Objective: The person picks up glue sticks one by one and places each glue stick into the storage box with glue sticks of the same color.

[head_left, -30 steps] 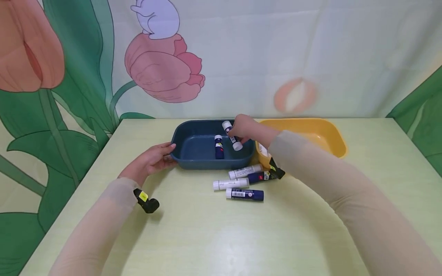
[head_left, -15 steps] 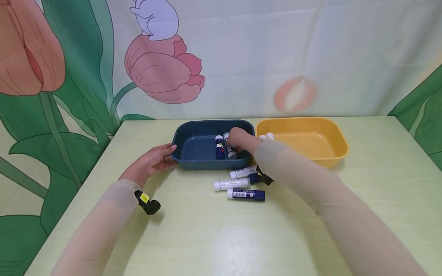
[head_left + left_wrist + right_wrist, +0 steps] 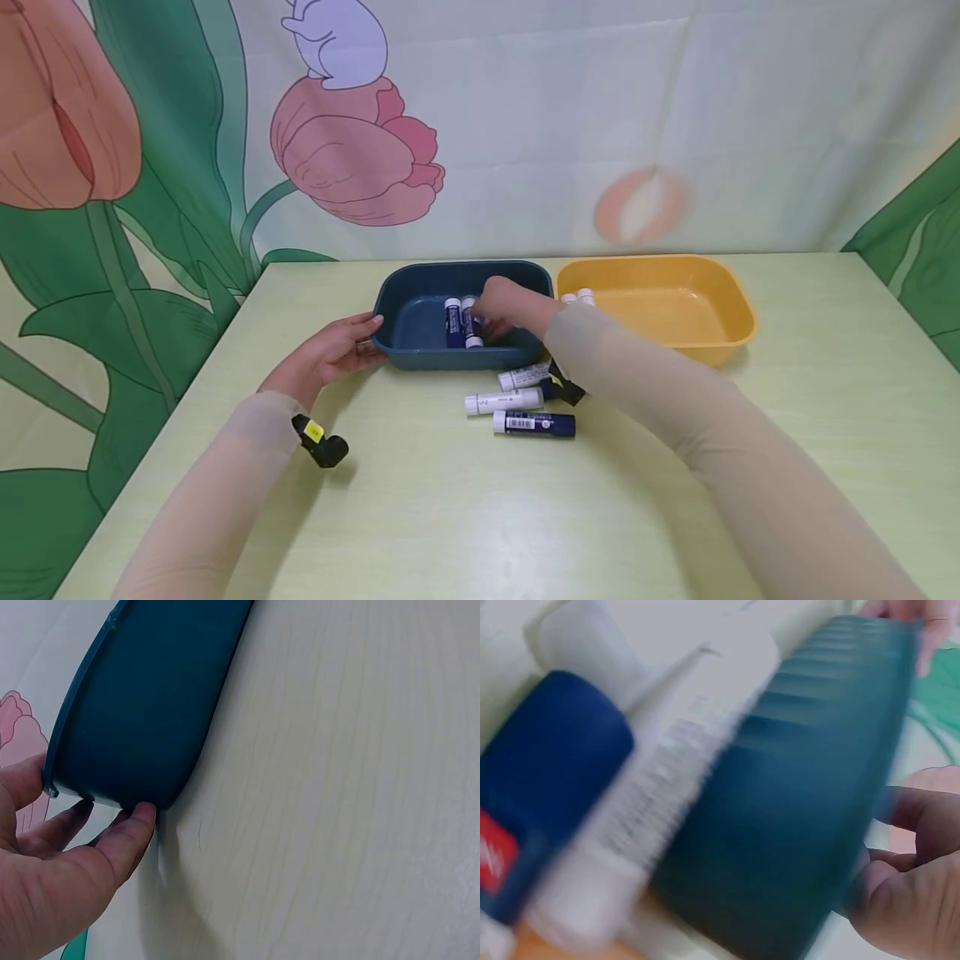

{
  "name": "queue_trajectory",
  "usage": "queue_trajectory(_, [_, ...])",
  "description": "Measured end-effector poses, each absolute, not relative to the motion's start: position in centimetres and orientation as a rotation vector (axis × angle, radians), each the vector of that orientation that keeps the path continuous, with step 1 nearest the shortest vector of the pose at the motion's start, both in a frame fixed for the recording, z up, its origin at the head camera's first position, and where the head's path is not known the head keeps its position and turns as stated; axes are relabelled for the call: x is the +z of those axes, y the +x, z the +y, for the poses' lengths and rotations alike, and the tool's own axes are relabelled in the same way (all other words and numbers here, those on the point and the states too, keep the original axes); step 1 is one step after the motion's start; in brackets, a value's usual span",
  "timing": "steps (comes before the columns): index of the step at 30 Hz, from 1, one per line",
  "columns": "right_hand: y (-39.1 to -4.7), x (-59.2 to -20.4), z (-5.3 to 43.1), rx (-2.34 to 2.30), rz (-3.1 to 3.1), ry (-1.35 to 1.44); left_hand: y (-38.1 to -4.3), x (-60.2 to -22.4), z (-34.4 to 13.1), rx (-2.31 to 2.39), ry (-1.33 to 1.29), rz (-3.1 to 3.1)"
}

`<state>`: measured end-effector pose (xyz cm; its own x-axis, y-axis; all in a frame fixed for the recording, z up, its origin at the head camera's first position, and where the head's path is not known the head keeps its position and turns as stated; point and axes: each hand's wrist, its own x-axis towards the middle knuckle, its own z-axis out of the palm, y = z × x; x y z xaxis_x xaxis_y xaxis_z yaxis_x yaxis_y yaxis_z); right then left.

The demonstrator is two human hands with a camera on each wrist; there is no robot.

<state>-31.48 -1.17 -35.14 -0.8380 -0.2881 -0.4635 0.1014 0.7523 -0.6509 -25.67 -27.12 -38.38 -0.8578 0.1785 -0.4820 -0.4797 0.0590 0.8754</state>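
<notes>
My left hand [image 3: 341,346] grips the left end of the dark blue tray [image 3: 435,360], thumb at the rim and fingers against the outer wall in the left wrist view. Inside that tray, my right hand [image 3: 510,304] holds a navy glue stick [image 3: 472,325] with a white end. Beside it, on the left, lies another navy glue stick [image 3: 453,323], almost parallel. The right fingertips are partly hidden behind the hand and, in the right wrist view, by the tray wall.
In front of the tray lie a navy glue stick [image 3: 534,423], a white glue stick [image 3: 504,402] and a second white one [image 3: 522,377]. Another navy stick [image 3: 551,389] is mostly covered by the wrist camera. White stick ends [image 3: 586,296] show in the yellow tray [image 3: 720,345].
My right hand has lowered the glue stick into the blue tray and shifted it left. The neighbouring stick has moved left and turned. My left hand has kept its place.
</notes>
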Motion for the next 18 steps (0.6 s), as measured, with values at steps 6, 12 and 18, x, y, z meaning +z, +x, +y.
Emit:
queue_trajectory(6, [-29.4,-30.8,0.8,-0.973,2.396,-0.320,-25.6,-38.4,-27.1,1.843,-0.316,1.885])
queue_trajectory(12, [-25.7,-26.7,4.2,-0.851,2.513,-0.614,-25.6,-38.5,-27.0,1.837,-0.357,1.891])
queue_trajectory(18, [-21.6,-25.6,7.6,-0.836,2.613,-0.810,-25.9,-38.6,-26.9,1.836,-0.357,1.890])
